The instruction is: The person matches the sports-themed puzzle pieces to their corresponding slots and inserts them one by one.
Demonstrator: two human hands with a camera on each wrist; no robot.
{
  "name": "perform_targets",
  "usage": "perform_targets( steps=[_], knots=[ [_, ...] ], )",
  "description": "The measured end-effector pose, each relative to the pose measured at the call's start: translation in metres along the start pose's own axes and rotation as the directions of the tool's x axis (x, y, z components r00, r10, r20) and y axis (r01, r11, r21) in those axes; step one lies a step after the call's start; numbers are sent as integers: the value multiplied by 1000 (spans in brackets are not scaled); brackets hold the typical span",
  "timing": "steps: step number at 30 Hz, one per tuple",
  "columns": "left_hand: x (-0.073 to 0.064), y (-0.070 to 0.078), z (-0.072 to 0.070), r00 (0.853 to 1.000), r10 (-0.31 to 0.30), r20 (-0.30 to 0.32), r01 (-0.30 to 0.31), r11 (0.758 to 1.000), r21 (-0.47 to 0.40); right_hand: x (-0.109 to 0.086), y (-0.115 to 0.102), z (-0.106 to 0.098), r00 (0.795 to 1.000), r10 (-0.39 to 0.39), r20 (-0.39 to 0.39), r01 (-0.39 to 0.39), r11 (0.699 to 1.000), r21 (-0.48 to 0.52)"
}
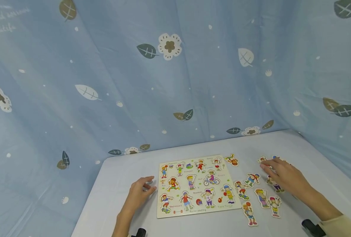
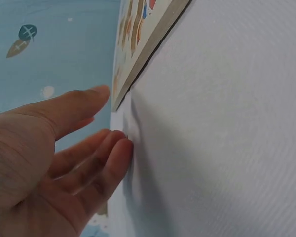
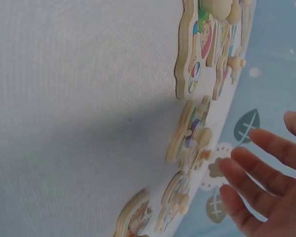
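Observation:
A flat wooden puzzle board [image 1: 199,187] printed with children playing sports lies on the white table. My left hand [image 1: 140,192] is beside its left edge, fingers loosely bent and holding nothing. In the left wrist view the left hand [image 2: 74,163] is near the board's corner [image 2: 138,64], apart from it. To the right of the board, my right hand [image 1: 288,176] hovers over several loose knobbed puzzle pieces [image 1: 262,197]. The right wrist view shows the right hand [image 3: 266,182] with fingers spread, apart from the pieces and their wooden knobs [image 3: 203,137]. Some pieces are partly hidden under this hand.
One puzzle piece [image 1: 232,160] lies by the board's upper right corner, another [image 1: 249,214] by its lower right corner. Behind the table [image 1: 119,177] hangs a blue curtain [image 1: 128,82] with leaves and flowers. A dark camera mount [image 1: 313,227] sits at the right wrist.

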State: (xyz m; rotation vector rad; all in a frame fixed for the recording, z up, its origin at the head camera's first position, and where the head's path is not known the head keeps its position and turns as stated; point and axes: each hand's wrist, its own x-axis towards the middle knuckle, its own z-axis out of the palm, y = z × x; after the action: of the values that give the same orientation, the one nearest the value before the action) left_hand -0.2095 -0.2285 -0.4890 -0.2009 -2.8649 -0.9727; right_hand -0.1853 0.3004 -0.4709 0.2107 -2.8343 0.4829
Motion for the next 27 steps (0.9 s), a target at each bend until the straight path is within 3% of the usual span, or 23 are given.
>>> perform_targets(
  steps=[6, 11, 18, 27],
  knots=[
    [1, -1, 4, 1000, 22, 12, -22, 1000, -20, -3, -1, -4, 999, -39, -23, 39, 999, 14],
    [1, -2, 9, 999, 32, 12, -32, 999, -20, -8, -11, -4, 988, -146, 50, 141, 986, 88],
    [2, -2, 13, 998, 61, 14, -61, 998, -32, -19, -35, 2, 938, -309, 155, 277, 940, 197],
    [3, -1, 14, 997, 75, 27, -74, 996, -39, -41, -52, 15, 860, -495, 122, 441, 842, 310]
  ],
)
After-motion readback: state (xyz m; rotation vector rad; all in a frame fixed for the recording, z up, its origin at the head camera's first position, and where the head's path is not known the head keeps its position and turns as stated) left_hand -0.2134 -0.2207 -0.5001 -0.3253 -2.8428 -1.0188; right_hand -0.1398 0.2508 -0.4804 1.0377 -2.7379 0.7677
